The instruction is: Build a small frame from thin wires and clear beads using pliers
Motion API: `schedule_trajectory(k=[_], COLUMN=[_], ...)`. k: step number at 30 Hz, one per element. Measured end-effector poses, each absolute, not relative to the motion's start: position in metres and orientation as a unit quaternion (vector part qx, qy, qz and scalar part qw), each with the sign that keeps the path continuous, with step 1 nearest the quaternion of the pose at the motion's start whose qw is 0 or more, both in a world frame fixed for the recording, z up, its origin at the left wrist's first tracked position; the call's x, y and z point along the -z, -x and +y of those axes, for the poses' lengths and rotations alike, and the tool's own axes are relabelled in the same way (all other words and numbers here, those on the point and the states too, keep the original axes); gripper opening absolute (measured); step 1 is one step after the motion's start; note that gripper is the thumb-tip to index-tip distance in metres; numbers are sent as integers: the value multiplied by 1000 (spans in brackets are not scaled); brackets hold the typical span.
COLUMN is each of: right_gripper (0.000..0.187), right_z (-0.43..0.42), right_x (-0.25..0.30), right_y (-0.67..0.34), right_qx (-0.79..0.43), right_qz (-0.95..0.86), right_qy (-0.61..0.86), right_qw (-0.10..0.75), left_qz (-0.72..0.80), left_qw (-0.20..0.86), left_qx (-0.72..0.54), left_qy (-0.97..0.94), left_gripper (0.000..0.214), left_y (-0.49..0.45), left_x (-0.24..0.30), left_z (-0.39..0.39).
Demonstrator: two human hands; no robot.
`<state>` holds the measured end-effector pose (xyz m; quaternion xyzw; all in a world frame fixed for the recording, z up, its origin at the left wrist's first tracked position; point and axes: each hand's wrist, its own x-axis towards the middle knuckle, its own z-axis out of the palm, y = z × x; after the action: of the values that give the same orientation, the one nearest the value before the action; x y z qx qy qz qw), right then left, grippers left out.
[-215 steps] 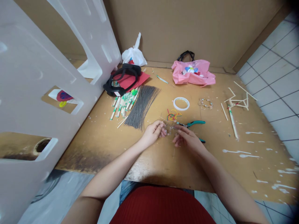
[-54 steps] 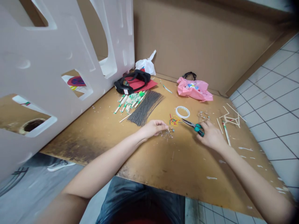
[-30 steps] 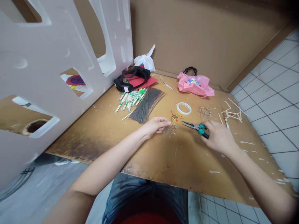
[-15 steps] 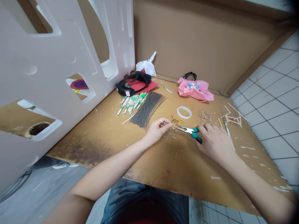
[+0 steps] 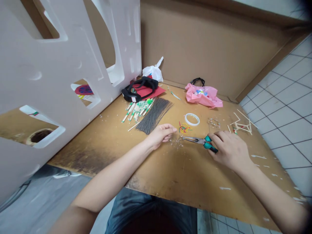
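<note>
— Cardboard walls and white tile are surrounding us, and we're looking down at a scorched, paint-spattered board, with a white foam panel leaning in on the left. What are we seeing at the centre?

— We're seeing the hands working apart! The right hand is clamping the teal handles of the long-nose pliers, and their nose is pointing left at a small wire cluster lying on the board.

— Are the pliers touching it?

— We're seeing them just beside it, but we can't tell if they're touching. The left hand is resting just beside the cluster with curled fingers, and we can't tell if it's pinching anything.

— And around them?

— We're spotting colored rubber bands and a tape ring just beyond, with a gray wire bundle to the left.
</note>
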<state>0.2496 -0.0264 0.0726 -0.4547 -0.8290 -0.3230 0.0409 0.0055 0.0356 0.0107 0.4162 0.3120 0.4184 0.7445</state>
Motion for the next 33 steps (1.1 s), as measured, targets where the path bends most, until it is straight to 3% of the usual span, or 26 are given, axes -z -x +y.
schedule_trajectory(k=[8, 33], right_gripper=[24, 24], right_z=[-17, -17], right_x=[-78, -79], right_y=[-260, -259], right_qx=[360, 351], right_qz=[-854, -862], right_qy=[374, 363], right_qw=[44, 31], left_qz=[233, 202], left_qw=[839, 884], left_qx=[-316, -255], left_qy=[-377, -335], left_gripper=[27, 25], left_y=[-1, 0], left_x=[-8, -8], left_z=[36, 36])
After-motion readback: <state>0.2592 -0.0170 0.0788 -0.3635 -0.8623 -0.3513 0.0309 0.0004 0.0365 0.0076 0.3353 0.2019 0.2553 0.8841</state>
